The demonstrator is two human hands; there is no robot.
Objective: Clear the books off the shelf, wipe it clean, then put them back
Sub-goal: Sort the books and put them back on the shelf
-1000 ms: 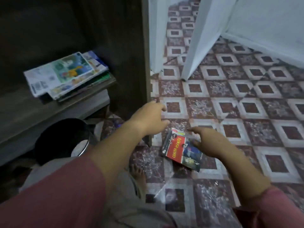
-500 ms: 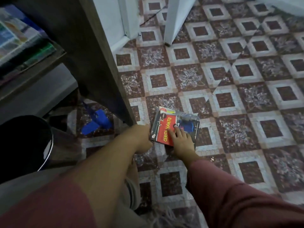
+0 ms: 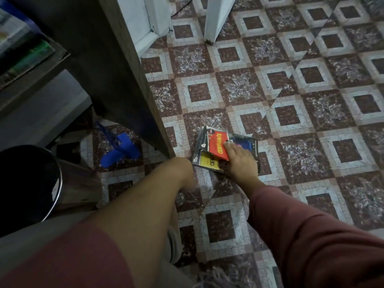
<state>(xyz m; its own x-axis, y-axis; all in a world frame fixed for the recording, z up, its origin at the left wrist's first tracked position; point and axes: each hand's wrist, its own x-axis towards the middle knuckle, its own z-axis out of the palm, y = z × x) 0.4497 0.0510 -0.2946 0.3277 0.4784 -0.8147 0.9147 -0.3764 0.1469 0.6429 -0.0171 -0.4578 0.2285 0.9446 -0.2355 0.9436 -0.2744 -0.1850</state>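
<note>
The right hand (image 3: 239, 161), fingers (image 3: 228, 146) flat and together, is sliding the red book (image 3: 217, 144) aside, newly baring a yellow book (image 3: 208, 162) just left of them, while the left hand (image 3: 184, 170), its fingers' state impossible to tell, is drawing back, so floor-stacking is continuing.

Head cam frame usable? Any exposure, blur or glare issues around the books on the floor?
Head view: left side is underexposed, with the shelf unit and black bin nearly lost in shadow. The tiled floor is evenly lit, with no hard glare. The red book under the right hand is soft and its title is smeared. Tile lines bow from the wide lens.
</note>
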